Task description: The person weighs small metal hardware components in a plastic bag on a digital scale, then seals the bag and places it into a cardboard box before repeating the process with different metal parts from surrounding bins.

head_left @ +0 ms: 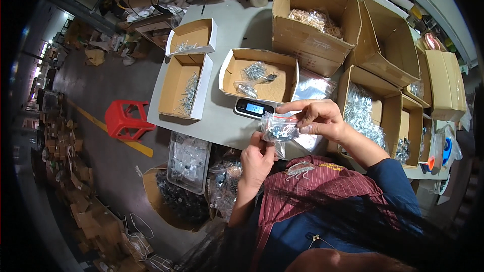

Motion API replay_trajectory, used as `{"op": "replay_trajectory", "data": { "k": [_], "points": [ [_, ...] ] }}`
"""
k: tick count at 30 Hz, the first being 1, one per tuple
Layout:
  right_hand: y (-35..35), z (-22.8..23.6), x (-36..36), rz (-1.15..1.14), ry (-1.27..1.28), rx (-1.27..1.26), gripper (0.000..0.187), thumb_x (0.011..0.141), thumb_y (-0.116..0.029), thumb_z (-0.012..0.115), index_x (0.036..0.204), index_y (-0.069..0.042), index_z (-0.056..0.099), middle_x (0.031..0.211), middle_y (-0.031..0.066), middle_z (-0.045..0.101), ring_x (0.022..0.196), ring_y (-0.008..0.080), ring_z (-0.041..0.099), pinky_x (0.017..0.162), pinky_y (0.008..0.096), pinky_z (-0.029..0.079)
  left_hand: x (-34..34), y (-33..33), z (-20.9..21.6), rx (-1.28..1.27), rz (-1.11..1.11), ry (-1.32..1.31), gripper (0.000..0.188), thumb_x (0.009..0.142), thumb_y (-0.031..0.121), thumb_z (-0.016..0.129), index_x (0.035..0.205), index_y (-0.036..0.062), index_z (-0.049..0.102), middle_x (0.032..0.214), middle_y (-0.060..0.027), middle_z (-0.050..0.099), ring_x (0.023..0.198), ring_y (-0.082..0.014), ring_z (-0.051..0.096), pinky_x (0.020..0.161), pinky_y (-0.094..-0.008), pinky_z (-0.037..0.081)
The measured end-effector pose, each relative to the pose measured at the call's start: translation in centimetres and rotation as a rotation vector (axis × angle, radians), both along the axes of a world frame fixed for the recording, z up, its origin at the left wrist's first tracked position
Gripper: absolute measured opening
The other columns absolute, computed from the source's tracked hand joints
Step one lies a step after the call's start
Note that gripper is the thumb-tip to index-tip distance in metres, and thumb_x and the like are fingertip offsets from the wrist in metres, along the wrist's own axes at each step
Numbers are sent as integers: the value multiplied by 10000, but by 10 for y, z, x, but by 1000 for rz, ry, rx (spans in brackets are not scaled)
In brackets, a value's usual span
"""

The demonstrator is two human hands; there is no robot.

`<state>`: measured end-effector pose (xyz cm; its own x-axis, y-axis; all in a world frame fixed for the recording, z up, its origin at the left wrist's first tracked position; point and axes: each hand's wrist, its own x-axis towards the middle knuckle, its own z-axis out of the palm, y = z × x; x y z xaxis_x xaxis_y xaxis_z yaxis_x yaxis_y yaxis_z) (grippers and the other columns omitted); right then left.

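Between my two hands is a small clear zip bag [280,131] with a red strip along its top and small metal hardware inside. My right hand [322,117] pinches its upper right side, with the index finger stretched along the top. Lower down, the closed fingers of my left hand [256,162] grip its left edge. The bag is just in front of a digital scale [255,108] with a lit display, partly hiding it. Behind the scale, a shallow carton [230,73] holds small bags of screws and other metal parts.
Two white-sided trays of long screws [203,89] stand at the left. Flat clear bags [313,88] lie right of the scale. Tall cartons [313,50] and a box of bagged hardware [359,113] line the right. A red stool [128,119] stands on the floor.
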<state>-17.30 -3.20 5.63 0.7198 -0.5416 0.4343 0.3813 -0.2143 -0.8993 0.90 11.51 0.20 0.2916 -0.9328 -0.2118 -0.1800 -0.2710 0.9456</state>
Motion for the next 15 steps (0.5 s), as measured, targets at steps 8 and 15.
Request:
{"op": "replay_trajectory", "data": {
  "k": [8,15],
  "points": [
    [7,-10,4,90,-136,607,83,858,47,638,842,7,567,1272,333,569,1107,281,654,931,364,522,-3,3,0,-35,12,28,122,935,95,598,959,-17,556,645,-87,671,528,-140,662,479,-268,498],
    [7,-13,9,44,-140,792,109,870,-4,640,841,-15,535,1225,311,608,1056,262,667,944,361,511,-1,2,0,5,28,114,114,923,52,596,986,-34,555,686,-84,671,538,-112,642,462,-244,499]
  ]
}}
